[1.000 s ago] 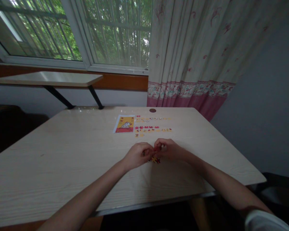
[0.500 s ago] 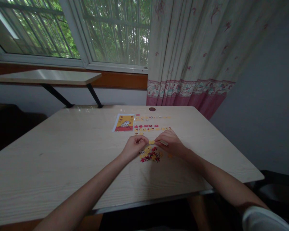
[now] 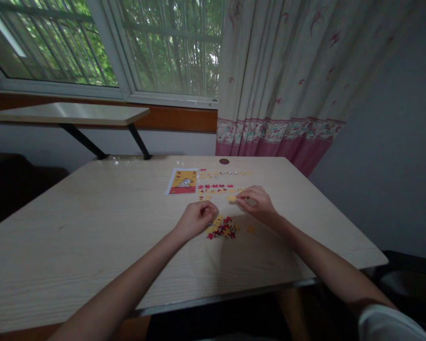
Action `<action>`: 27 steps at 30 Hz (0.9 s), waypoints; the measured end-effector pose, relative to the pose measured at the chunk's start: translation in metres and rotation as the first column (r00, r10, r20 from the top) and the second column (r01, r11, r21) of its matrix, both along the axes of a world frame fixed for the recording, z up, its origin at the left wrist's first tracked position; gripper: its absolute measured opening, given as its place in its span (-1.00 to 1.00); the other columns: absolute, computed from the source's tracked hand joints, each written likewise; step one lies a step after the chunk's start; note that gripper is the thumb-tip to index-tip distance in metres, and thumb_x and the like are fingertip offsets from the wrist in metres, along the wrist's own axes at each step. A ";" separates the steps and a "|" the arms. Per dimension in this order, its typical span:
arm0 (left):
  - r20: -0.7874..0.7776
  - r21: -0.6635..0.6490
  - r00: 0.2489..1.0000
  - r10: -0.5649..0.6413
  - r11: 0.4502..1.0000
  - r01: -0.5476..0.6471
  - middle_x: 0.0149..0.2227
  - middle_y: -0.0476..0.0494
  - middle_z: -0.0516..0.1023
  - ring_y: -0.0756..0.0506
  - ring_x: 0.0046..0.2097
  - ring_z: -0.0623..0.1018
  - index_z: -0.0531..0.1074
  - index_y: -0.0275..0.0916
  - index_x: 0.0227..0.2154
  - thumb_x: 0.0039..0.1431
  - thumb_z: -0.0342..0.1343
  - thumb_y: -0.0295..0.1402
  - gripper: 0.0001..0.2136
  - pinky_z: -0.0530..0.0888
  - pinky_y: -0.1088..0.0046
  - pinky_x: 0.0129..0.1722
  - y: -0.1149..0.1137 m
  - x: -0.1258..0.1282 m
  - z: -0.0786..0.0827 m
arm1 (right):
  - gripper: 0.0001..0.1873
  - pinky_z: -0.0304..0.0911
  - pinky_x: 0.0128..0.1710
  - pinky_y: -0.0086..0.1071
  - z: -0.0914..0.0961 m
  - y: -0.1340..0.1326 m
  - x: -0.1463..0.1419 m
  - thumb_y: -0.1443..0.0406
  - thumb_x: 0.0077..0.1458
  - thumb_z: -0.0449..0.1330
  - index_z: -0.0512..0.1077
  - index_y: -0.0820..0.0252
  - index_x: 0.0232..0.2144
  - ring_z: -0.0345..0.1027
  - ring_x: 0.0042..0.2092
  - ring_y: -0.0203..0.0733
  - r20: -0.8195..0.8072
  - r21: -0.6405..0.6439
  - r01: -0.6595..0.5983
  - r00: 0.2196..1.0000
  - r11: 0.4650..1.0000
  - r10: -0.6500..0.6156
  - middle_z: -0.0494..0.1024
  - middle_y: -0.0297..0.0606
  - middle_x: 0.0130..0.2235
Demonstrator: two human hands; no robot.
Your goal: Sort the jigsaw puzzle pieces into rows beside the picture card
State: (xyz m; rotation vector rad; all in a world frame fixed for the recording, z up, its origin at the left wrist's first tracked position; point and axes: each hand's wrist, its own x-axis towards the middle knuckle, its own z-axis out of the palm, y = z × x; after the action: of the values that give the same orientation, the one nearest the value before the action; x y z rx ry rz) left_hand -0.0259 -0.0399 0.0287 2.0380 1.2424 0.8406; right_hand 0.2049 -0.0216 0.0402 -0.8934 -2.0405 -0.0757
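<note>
My right hand (image 3: 258,204) pinches a yellow jigsaw piece (image 3: 232,199) between thumb and fingertips, just above the table and in front of the sorted rows. My left hand (image 3: 195,219) is closed, its fingers curled together at the left edge of a loose pile of jigsaw pieces (image 3: 223,229). Whatever it may hold is hidden. The pile mixes red, yellow and dark pieces. Beyond the hands lie a row of red jigsaw pieces (image 3: 216,186) and a row of yellow jigsaw pieces (image 3: 216,192), partly covered by my right hand at their right end.
A picture sheet (image 3: 183,181) with a white animal on yellow and red lies left of the rows. Farther back is another row of pieces (image 3: 230,173). A dark round disc (image 3: 224,161) sits near the far edge. A raised shelf (image 3: 71,112) stands at the back left.
My right hand has moved away from me and slightly right, carrying the yellow jigsaw piece off from my left hand. My left hand has barely moved.
</note>
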 end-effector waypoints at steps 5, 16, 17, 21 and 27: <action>-0.422 0.235 0.903 -0.075 0.953 0.189 -0.45 -0.07 0.47 -0.03 -0.40 0.41 0.45 -0.23 -0.37 0.13 -0.03 -0.32 -0.83 0.28 0.49 -0.41 0.003 -0.018 0.004 | -0.86 0.16 -0.32 -0.41 -0.009 0.020 -0.004 0.23 0.03 0.20 0.50 0.19 -0.43 0.34 -0.37 -0.29 0.060 -0.320 0.010 0.998 0.947 0.010 0.53 -0.28 -0.42; -0.554 0.265 0.824 -0.116 0.914 0.306 -0.41 -0.10 0.49 -0.06 -0.35 0.46 0.42 -0.24 -0.37 0.19 -0.09 -0.32 -0.81 0.32 0.48 -0.36 0.009 -0.028 0.001 | -0.86 0.17 -0.27 -0.42 -0.016 0.048 -0.030 0.29 0.01 0.16 0.52 0.18 -0.38 0.36 -0.31 -0.27 0.259 -0.506 0.133 0.966 0.852 0.003 0.54 -0.27 -0.36; -0.558 0.263 0.821 -0.119 0.913 0.311 -0.41 -0.10 0.49 -0.06 -0.35 0.46 0.41 -0.24 -0.38 0.19 -0.09 -0.32 -0.81 0.32 0.48 -0.36 0.009 -0.028 0.002 | -0.85 0.16 -0.24 -0.41 -0.015 0.048 -0.031 0.29 0.02 0.16 0.52 0.17 -0.37 0.36 -0.29 -0.25 0.283 -0.476 0.146 0.959 0.867 -0.006 0.54 -0.27 -0.34; -0.561 0.265 0.818 -0.125 0.910 0.320 -0.41 -0.10 0.48 -0.06 -0.35 0.45 0.42 -0.24 -0.37 0.20 -0.09 -0.31 -0.80 0.32 0.48 -0.37 0.008 -0.027 0.004 | -0.84 0.14 -0.20 -0.38 -0.016 0.049 -0.039 0.26 0.05 0.14 0.52 0.15 -0.37 0.35 -0.25 -0.23 0.347 -0.414 0.167 0.938 0.895 -0.015 0.53 -0.25 -0.33; -0.568 0.274 0.815 -0.114 0.908 0.318 -0.43 -0.09 0.46 -0.05 -0.38 0.43 0.40 -0.23 -0.40 0.20 -0.09 -0.30 -0.80 0.30 0.49 -0.39 0.008 -0.028 0.003 | -0.84 0.12 -0.19 -0.37 -0.016 0.051 -0.047 0.24 0.06 0.15 0.53 0.13 -0.37 0.34 -0.23 -0.21 0.408 -0.371 0.180 0.913 0.911 -0.014 0.54 -0.26 -0.31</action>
State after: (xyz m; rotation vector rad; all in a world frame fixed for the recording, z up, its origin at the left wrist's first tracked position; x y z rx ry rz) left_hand -0.0535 -0.0318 0.0321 2.7948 1.1489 0.3973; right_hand 0.1581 0.0294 0.0238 -1.3279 -2.4389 0.1247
